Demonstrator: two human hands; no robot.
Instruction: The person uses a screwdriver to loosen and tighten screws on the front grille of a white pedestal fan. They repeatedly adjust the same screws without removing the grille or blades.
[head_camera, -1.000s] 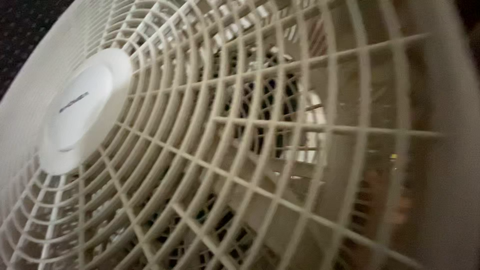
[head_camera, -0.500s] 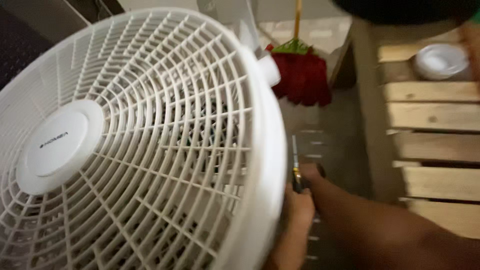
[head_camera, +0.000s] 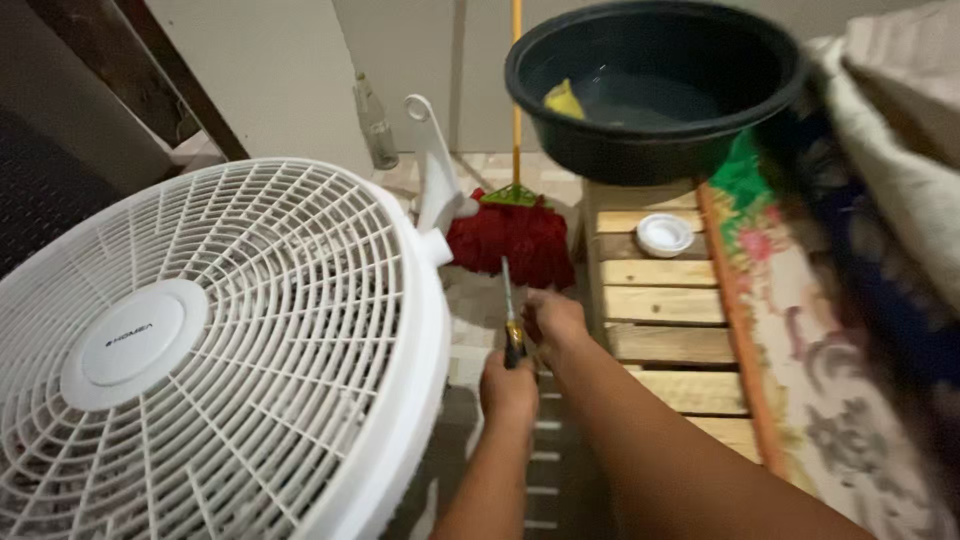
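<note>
- Screwdriver (head_camera: 511, 318): slim metal shaft with a dark and yellow handle, standing near upright in the gap between the fan and the bench, tip pointing away from the camera. Both hands meet at its handle, so it looks steadied from two sides.
- Left hand (head_camera: 508, 388): closed in a fist round the lower part of the handle, knuckles up, forearm running in from the near edge.
- Right hand (head_camera: 553, 318): fingers curled against the handle's upper part from the right; it touches the tool, but how firmly it grips cannot be told from this angle.
- Fan (head_camera: 215, 350): large white unit with a round ribbed grille and a plain centre cap, filling the near left. It lies tilted, face towards the camera, rim just left of the hands, which puts its edge within easy reach.
- Fan bracket (head_camera: 432, 165): white arm rising from the fan's far rim.
- Mop (head_camera: 512, 240): red head on the floor just beyond the screwdriver tip, yellow pole leaning up to the wall.
- Bench (head_camera: 660, 320): pale wooden slats, right of the hands.
- Lid (head_camera: 664, 235): small, white, round, lying on a far slat.
- Basin (head_camera: 655, 85): dark, round, standing at the bench's far end, with something yellow inside.
- Cloth (head_camera: 850, 330): patterned fabric draped along the right edge.
- Bottle (head_camera: 373, 125): clear, upright by the far wall.
</note>
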